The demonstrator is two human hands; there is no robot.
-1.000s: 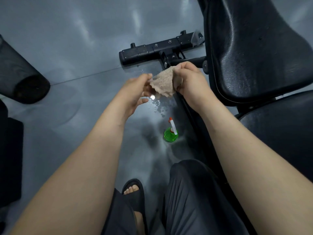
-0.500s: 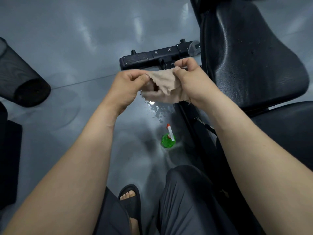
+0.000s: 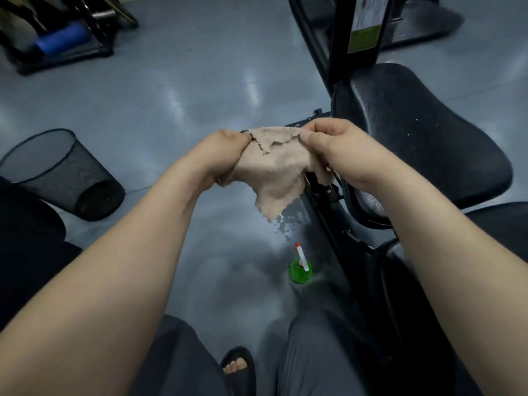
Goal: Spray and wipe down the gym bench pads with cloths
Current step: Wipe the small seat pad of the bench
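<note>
Head view: beige cloth stretched between both hands, in air over grey floor, just left of black bench pad. Left hand grips bunched left edge. Right hand pinches top right edge, thumb on top. Rest of cloth hangs below grips. Green spray bottle stands on floor beneath, near droplets. Green-white label on upright: text unreadable.

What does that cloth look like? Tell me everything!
The cloth is beige and looks soft and fuzzy, with a wavy, scalloped edge. It is crumpled and held up in the air, stretched between two hands. The left hand grips its left side and the right hand pinches its top right edge. The top edge is folded over, and one corner hangs down toward the floor without touching it.
</note>
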